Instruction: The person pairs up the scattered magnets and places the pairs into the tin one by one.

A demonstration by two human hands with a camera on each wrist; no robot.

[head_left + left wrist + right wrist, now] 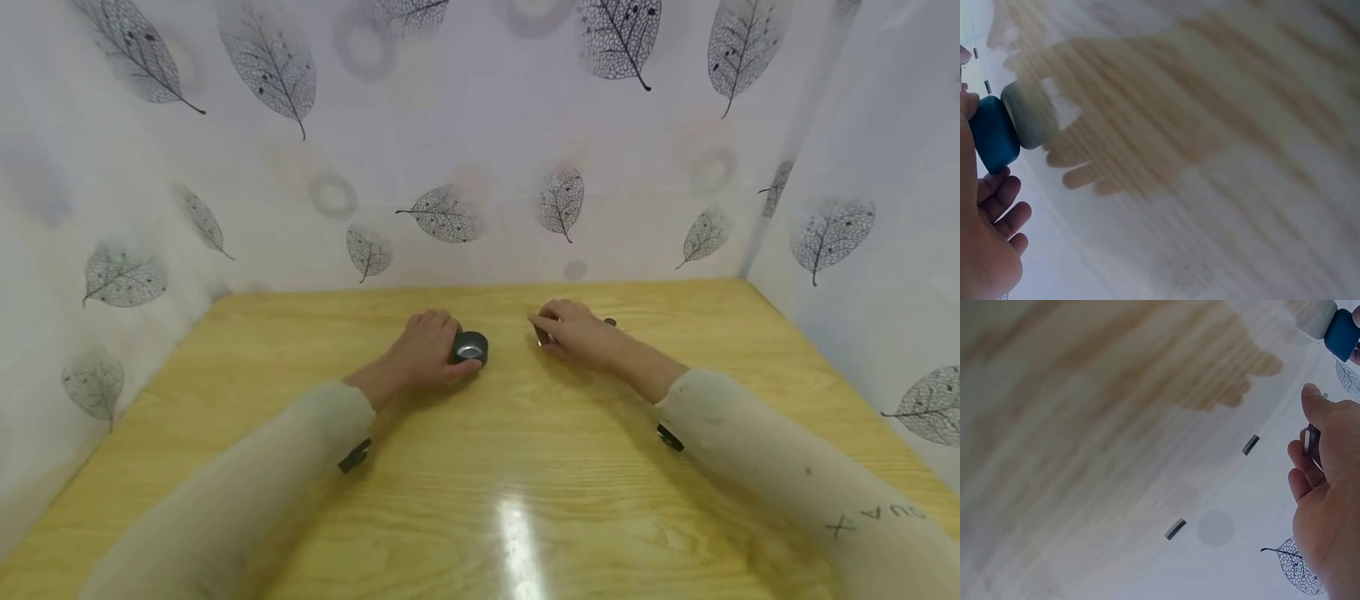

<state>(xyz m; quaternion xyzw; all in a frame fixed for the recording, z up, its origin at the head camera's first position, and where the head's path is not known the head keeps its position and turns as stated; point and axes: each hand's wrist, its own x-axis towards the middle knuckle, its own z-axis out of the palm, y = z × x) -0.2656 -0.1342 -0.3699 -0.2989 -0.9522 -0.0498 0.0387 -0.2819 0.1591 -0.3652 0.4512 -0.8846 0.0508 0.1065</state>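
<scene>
My left hand (432,350) curls round a squat dark-blue round container (471,348) with a silvery hollow top, on the far half of the table. The left wrist view shows its smooth blue side (996,134) at the fingertips, mirrored in the glossy tabletop. To its right, my right hand (581,332) pinches a thin, flat piece (542,336) with a bright edge between thumb and fingers; I cannot tell what it is, as the fingers cover most of it. Just beyond that hand lies a small dark disc (611,322).
The right wrist view shows two small dark, edge-on pieces (1250,444) on the surface. The wooden table (450,467) ends at a pale leaf-print curtain (480,150) on the back and both sides. A black device (355,456) sits under the left cuff, another (670,437) under the right.
</scene>
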